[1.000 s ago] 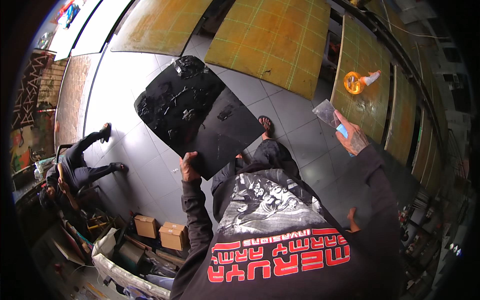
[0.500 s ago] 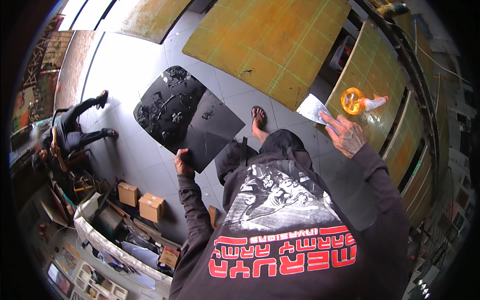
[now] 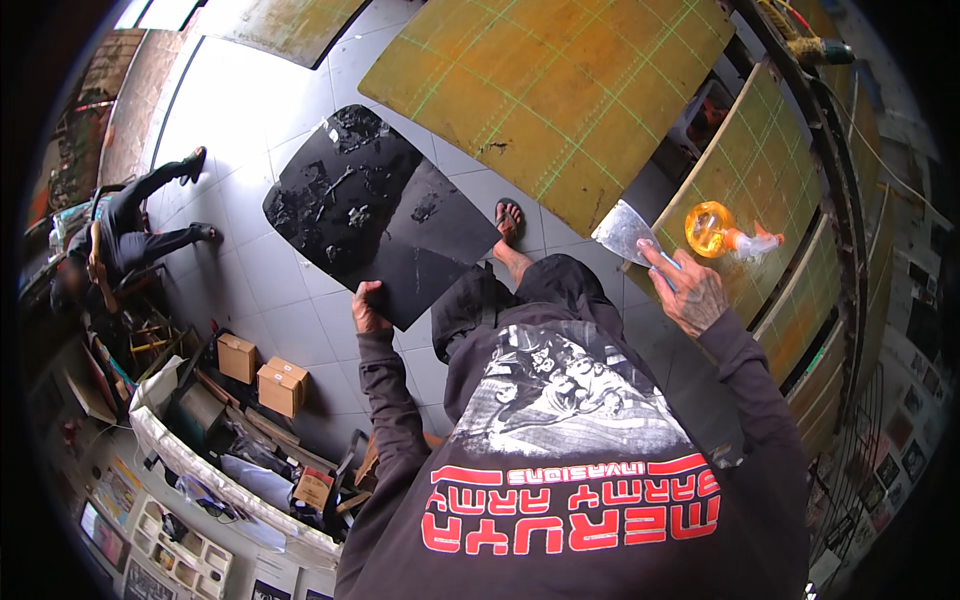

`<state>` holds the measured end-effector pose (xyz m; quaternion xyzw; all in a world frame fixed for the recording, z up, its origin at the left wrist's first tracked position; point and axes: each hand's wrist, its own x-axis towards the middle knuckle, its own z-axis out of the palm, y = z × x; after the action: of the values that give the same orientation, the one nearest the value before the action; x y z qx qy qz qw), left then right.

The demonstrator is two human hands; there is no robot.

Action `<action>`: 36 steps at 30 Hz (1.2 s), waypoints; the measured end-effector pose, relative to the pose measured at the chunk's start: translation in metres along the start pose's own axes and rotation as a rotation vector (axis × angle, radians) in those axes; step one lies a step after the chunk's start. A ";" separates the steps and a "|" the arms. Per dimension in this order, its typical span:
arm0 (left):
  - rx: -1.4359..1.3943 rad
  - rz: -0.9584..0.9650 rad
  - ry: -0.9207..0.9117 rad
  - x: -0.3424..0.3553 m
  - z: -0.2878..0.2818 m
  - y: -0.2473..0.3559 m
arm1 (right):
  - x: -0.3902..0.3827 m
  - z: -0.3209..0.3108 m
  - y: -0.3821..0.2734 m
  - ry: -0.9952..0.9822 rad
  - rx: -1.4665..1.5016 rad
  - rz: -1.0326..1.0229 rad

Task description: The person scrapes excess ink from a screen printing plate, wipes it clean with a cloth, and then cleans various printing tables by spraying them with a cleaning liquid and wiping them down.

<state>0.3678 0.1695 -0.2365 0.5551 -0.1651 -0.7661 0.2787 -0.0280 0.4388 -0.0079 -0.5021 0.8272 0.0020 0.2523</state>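
Note:
My left hand (image 3: 370, 307) grips the near edge of a black sheet (image 3: 415, 260), thumb on top and the other fingers hidden underneath. Thick, glossy black paste (image 3: 350, 215) lies in ragged lumps over the sheet's far and left part; the right part looks mostly smooth. In my right hand (image 3: 692, 290) is a putty knife (image 3: 625, 234) with a broad metal blade, one finger stretched along it. The blade is near the corner of a yellowish board with green grid lines (image 3: 560, 90). Beyond my right hand, a spray bottle of orange liquid (image 3: 710, 230) lies on another gridded board.
More gridded boards (image 3: 790, 130) stand on the right beside a dark curved rail (image 3: 835, 180). A person (image 3: 130, 240) sits at the far left. Cardboard boxes (image 3: 283, 387) and a white-edged bin of scraps (image 3: 160, 440) are at lower left. My sandalled foot (image 3: 510, 222) rests on grey tiles.
The view has shifted a little. Both hands keep their holds on the black sheet and the putty knife, and the sheet now sits slightly higher in view.

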 end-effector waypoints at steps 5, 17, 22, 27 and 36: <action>0.011 0.009 0.035 0.023 -0.005 0.015 | 0.006 -0.002 -0.020 0.023 0.030 0.006; 0.072 -0.041 0.029 0.017 -0.031 0.037 | 0.006 0.001 -0.050 -0.037 -0.084 -0.052; 0.138 -0.034 -0.002 0.008 -0.007 0.046 | 0.026 -0.013 -0.058 -0.041 -0.099 -0.111; 0.184 -0.025 -0.055 -0.013 -0.026 0.025 | 0.018 -0.027 -0.076 -0.097 -0.160 -0.127; 0.238 -0.067 -0.151 0.010 -0.019 0.036 | 0.072 -0.052 -0.106 -0.164 -0.239 -0.193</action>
<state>0.3923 0.1363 -0.2304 0.5301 -0.2565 -0.7897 0.1721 0.0116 0.3132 0.0333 -0.6037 0.7457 0.1172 0.2563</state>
